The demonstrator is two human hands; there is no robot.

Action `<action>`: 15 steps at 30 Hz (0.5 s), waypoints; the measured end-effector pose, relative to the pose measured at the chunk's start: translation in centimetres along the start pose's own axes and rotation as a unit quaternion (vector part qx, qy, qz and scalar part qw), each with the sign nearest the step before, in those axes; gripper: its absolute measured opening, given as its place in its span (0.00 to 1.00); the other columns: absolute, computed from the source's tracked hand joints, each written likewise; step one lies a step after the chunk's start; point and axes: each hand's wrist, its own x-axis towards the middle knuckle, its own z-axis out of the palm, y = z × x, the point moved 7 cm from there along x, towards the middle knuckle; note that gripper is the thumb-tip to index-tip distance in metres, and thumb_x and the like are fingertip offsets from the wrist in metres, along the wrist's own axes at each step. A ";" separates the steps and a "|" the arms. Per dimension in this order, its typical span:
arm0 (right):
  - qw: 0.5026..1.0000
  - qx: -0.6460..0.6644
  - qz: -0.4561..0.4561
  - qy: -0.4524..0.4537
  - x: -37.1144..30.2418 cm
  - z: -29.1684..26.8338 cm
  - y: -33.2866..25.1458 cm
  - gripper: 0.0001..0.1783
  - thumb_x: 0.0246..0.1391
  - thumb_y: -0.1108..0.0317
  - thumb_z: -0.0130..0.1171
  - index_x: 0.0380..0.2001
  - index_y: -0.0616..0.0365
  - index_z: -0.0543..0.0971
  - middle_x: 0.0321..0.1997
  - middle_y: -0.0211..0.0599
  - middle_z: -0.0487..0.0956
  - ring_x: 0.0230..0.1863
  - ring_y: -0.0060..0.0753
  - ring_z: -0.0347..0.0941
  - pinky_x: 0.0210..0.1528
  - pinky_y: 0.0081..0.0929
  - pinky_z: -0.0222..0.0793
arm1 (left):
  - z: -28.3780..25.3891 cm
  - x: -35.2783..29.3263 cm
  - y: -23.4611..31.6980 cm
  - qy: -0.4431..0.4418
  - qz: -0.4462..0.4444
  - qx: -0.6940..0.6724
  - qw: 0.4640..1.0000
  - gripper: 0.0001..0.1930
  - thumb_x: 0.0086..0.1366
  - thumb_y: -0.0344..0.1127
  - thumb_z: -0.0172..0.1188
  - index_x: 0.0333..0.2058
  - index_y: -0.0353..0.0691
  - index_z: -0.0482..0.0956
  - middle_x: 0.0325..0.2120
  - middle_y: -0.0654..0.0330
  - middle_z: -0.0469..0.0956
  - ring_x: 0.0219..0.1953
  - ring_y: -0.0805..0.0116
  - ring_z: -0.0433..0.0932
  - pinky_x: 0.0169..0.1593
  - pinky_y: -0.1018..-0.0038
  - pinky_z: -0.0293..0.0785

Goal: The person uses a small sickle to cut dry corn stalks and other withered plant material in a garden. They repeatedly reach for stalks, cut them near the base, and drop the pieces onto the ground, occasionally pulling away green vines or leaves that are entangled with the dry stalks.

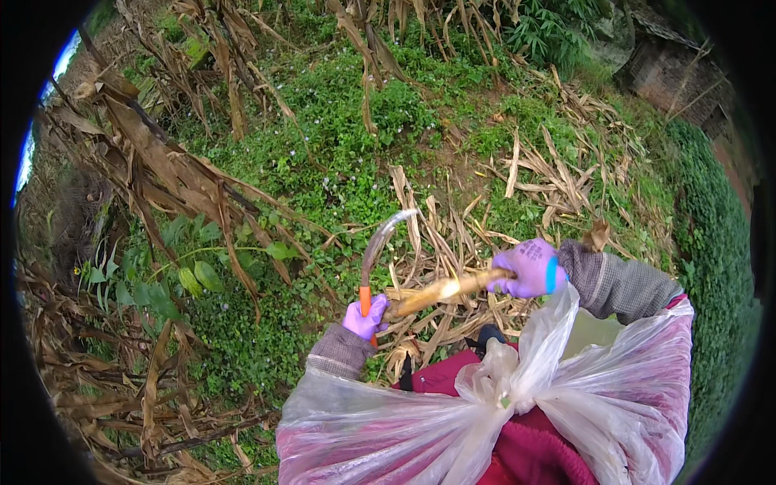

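My left hand [366, 316], in a purple glove, is closed around the orange handle of a sickle [374, 250]. Its curved metal blade rises above the fist, the tip bending to the right. A short, dry yellow-brown corn stalk [440, 294] slants up from my left hand to my right hand. Its left end touches the left glove; whether those fingers also grip it is hard to see. My right hand [529, 268], gloved in purple with a blue cuff band, is closed on the stalk's right end.
Dry corn leaves [558, 174] litter the green weeds ahead. Standing dead corn plants [153, 153] lean in from the left, near a leafy vine [194, 275]. Clear plastic sheeting [501, 380] is knotted across my front. A weathered structure [671, 77] stands at far right.
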 end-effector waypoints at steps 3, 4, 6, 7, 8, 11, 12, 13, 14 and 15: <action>0.895 0.418 -0.056 0.147 4.3 0.7 -5.3 0.26 0.58 0.43 0.49 0.33 0.59 0.75 0.21 0.29 0.73 0.22 0.22 0.69 0.27 0.25 0.68 | 6.8 1.9 -0.7 -0.089 0.084 -0.310 0.943 0.20 0.65 0.57 0.48 0.35 0.44 0.68 0.19 0.66 0.69 0.17 0.74 0.64 0.21 0.78 0.60; 0.790 0.581 -0.136 0.138 4.7 -0.8 -8.3 0.23 0.59 0.47 0.50 0.32 0.61 0.75 0.23 0.28 0.75 0.24 0.22 0.70 0.28 0.24 0.69 | 6.1 2.4 0.4 -0.036 0.133 -0.319 0.938 0.20 0.65 0.57 0.48 0.35 0.44 0.68 0.21 0.65 0.70 0.17 0.73 0.64 0.21 0.78 0.60; 0.793 0.563 -0.143 0.181 6.0 -0.9 -8.1 0.22 0.60 0.50 0.51 0.35 0.62 0.75 0.28 0.28 0.77 0.32 0.22 0.73 0.36 0.26 0.71 | 7.0 2.9 3.5 -0.011 0.157 -0.297 0.942 0.20 0.66 0.57 0.47 0.36 0.44 0.68 0.23 0.65 0.70 0.17 0.73 0.64 0.21 0.77 0.61; 0.799 0.549 -0.151 0.192 6.8 -1.0 -8.1 0.22 0.60 0.50 0.51 0.37 0.62 0.75 0.30 0.29 0.77 0.35 0.23 0.74 0.38 0.26 0.71 | 5.9 3.4 3.2 0.024 0.107 -0.290 0.951 0.19 0.66 0.57 0.46 0.34 0.46 0.71 0.11 0.66 0.65 0.14 0.72 0.62 0.24 0.75 0.62; 0.806 0.536 -0.155 0.198 6.9 -1.1 -8.0 0.22 0.60 0.50 0.51 0.39 0.62 0.75 0.30 0.30 0.77 0.35 0.24 0.74 0.39 0.27 0.70 | 5.4 3.0 3.2 0.034 0.109 -0.277 0.954 0.19 0.66 0.57 0.46 0.35 0.47 0.71 0.11 0.66 0.65 0.13 0.72 0.62 0.24 0.74 0.63; 0.817 0.506 -0.179 0.211 7.4 -1.6 -8.4 0.24 0.60 0.50 0.50 0.42 0.62 0.75 0.32 0.33 0.77 0.36 0.26 0.73 0.41 0.27 0.70 | 5.4 1.8 3.6 0.050 0.108 -0.306 0.945 0.20 0.66 0.58 0.44 0.37 0.48 0.72 0.11 0.66 0.65 0.13 0.72 0.61 0.25 0.73 0.64; 0.817 0.500 -0.193 0.212 7.6 -2.0 -9.0 0.24 0.60 0.49 0.49 0.43 0.62 0.75 0.32 0.34 0.77 0.36 0.27 0.73 0.41 0.27 0.69 | 5.7 1.5 3.7 0.053 0.107 -0.327 0.938 0.20 0.66 0.58 0.42 0.38 0.49 0.72 0.11 0.66 0.65 0.13 0.71 0.61 0.26 0.72 0.64; 0.819 0.491 -0.207 0.212 7.6 -2.4 -9.6 0.25 0.60 0.49 0.49 0.44 0.62 0.75 0.32 0.35 0.77 0.36 0.28 0.73 0.41 0.28 0.69 | 6.4 1.2 3.7 0.039 0.096 -0.345 0.933 0.21 0.66 0.59 0.41 0.39 0.49 0.72 0.11 0.66 0.65 0.13 0.71 0.61 0.26 0.71 0.65; 0.815 0.499 -0.204 0.213 7.5 -2.5 -10.1 0.26 0.60 0.47 0.48 0.43 0.62 0.75 0.30 0.36 0.76 0.33 0.29 0.72 0.40 0.27 0.69 | 7.0 0.9 3.7 0.025 0.086 -0.363 0.928 0.22 0.67 0.60 0.39 0.40 0.50 0.72 0.11 0.66 0.65 0.13 0.71 0.61 0.27 0.71 0.65; 0.805 0.509 -0.203 0.226 7.9 -1.4 -9.7 0.26 0.60 0.47 0.49 0.43 0.62 0.75 0.28 0.34 0.76 0.32 0.26 0.72 0.38 0.26 0.69 | 7.6 0.8 3.6 0.010 0.076 -0.380 0.922 0.23 0.67 0.60 0.38 0.40 0.51 0.72 0.11 0.66 0.65 0.12 0.71 0.61 0.27 0.70 0.65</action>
